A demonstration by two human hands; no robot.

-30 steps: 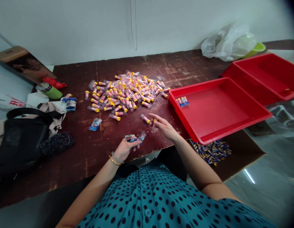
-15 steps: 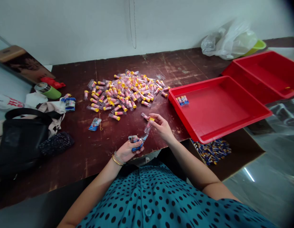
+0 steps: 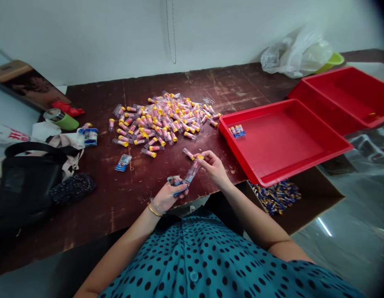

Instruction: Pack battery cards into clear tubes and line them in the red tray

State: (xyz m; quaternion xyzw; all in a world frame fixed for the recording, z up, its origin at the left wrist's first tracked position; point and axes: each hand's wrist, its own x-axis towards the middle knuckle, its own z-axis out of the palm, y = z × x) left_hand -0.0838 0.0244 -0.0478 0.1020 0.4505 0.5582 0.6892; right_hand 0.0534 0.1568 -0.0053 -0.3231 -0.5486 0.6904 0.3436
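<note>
My left hand (image 3: 167, 195) is closed on a small blue printed packet (image 3: 175, 182) near the table's front edge. My right hand (image 3: 213, 164) pinches a clear tube with a yellow cap (image 3: 193, 169), its lower end touching the packet. Another single tube (image 3: 188, 153) lies on the table just behind my hands. A pile of several yellow-capped tubes with pink contents (image 3: 163, 118) is spread over the middle of the dark wooden table (image 3: 117, 194).
A red tray (image 3: 303, 165) on the right holds a small blue packet bundle (image 3: 237, 130); a second red tray (image 3: 347, 97) sits behind it. A box of blue packets (image 3: 277, 194) stands below. A black bag (image 3: 27, 182), green can (image 3: 61, 118) and loose packets (image 3: 124, 162) lie left.
My right hand picked a tube off the table and brought it back to the packet in my left hand. The left hand stayed nearly still.
</note>
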